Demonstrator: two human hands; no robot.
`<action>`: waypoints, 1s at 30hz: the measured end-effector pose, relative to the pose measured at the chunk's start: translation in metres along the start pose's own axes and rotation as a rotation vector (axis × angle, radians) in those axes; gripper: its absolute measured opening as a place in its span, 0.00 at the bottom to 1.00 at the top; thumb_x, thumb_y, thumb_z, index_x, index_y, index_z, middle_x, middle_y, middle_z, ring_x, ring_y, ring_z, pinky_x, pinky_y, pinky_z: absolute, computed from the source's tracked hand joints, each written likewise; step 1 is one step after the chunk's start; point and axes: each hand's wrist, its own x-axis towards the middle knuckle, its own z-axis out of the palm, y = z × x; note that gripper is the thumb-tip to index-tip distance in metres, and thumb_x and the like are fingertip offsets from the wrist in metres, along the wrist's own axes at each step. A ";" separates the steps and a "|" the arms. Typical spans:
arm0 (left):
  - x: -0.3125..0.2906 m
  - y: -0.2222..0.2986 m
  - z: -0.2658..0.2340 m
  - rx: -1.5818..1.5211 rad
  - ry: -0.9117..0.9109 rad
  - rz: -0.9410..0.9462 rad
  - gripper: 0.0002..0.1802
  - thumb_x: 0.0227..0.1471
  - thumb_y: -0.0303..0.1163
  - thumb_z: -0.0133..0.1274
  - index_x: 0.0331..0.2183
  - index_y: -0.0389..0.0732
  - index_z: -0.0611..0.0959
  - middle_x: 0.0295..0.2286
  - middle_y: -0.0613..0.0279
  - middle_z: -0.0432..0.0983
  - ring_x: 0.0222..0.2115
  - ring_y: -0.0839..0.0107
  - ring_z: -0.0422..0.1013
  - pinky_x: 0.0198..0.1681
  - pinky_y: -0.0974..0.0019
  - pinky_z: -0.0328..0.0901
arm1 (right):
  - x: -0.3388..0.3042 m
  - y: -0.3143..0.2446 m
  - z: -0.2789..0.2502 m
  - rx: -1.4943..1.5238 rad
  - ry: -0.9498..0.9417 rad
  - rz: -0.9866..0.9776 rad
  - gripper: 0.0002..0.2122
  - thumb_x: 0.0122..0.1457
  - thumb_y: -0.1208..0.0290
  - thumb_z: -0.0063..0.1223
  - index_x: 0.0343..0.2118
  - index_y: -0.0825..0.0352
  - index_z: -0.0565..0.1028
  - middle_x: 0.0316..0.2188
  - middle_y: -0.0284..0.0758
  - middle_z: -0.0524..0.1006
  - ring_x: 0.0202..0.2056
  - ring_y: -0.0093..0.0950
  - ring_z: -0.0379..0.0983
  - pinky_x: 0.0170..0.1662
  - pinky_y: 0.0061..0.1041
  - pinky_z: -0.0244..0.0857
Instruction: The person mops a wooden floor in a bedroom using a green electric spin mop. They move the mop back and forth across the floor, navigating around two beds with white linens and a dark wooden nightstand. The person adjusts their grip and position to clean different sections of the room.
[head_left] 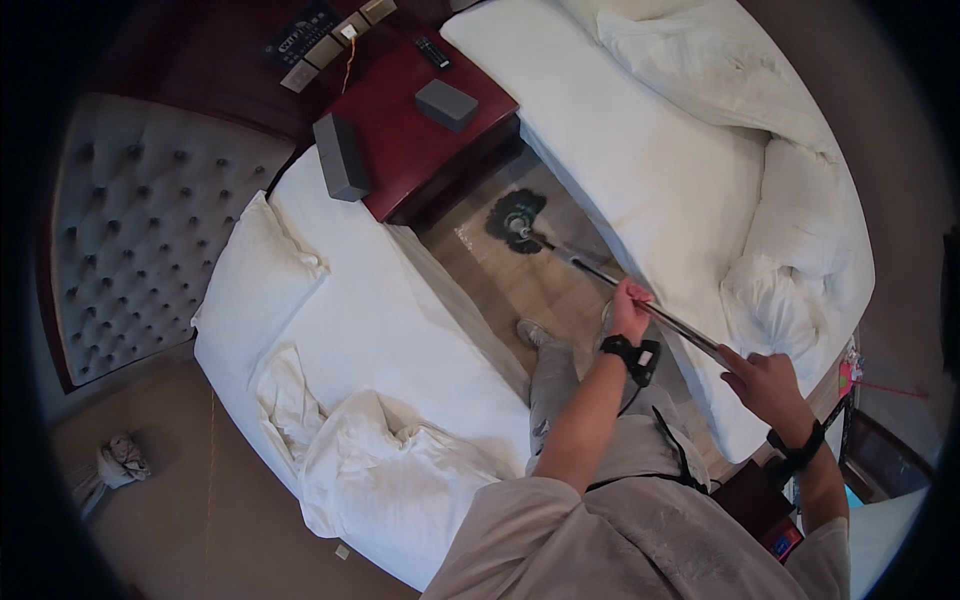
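A mop (517, 220) with a dark green, round fringed head rests on the wooden floor between two beds. Its metal pole slants up toward me, to the right. Partway along the pole, my left hand (630, 311) is closed around it. Nearer the pole's upper end, my right hand (768, 386) grips it, with a finger stretched along the shaft. Dark straps circle both wrists, and a small black device sits on the left one.
A white-sheeted bed (400, 290) with a rumpled quilt stands on my left, another bed (640, 150) on my right. Between their heads is a dark red nightstand (400, 120) bearing two grey boxes and a remote control (432, 53). My shoes are on the wooden floor (570, 290).
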 end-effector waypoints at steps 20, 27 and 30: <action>-0.026 0.080 -0.018 0.311 0.234 0.464 0.30 0.50 0.21 0.41 0.54 0.48 0.55 0.40 0.56 0.61 0.39 0.68 0.63 0.41 0.60 0.68 | 0.040 -0.013 0.024 0.990 -0.278 -0.055 0.08 0.52 0.76 0.41 0.31 0.65 0.74 0.23 0.41 0.75 0.25 0.42 0.71 0.29 0.35 0.63; -0.005 -0.004 0.006 0.484 0.066 0.418 0.44 0.44 0.15 0.38 0.59 0.59 0.47 0.50 0.55 0.53 0.45 0.64 0.62 0.45 0.57 0.67 | -0.022 0.031 -0.001 1.036 -0.349 0.072 0.06 0.54 0.76 0.42 0.32 0.63 0.73 0.19 0.37 0.70 0.22 0.29 0.66 0.27 0.26 0.59; 0.018 -0.046 0.012 0.582 -0.018 0.401 0.40 0.44 0.15 0.38 0.58 0.55 0.53 0.49 0.55 0.54 0.45 0.63 0.63 0.44 0.57 0.68 | -0.047 0.050 0.009 0.741 -0.129 -0.035 0.06 0.52 0.75 0.45 0.32 0.61 0.73 0.17 0.38 0.69 0.20 0.33 0.67 0.25 0.28 0.61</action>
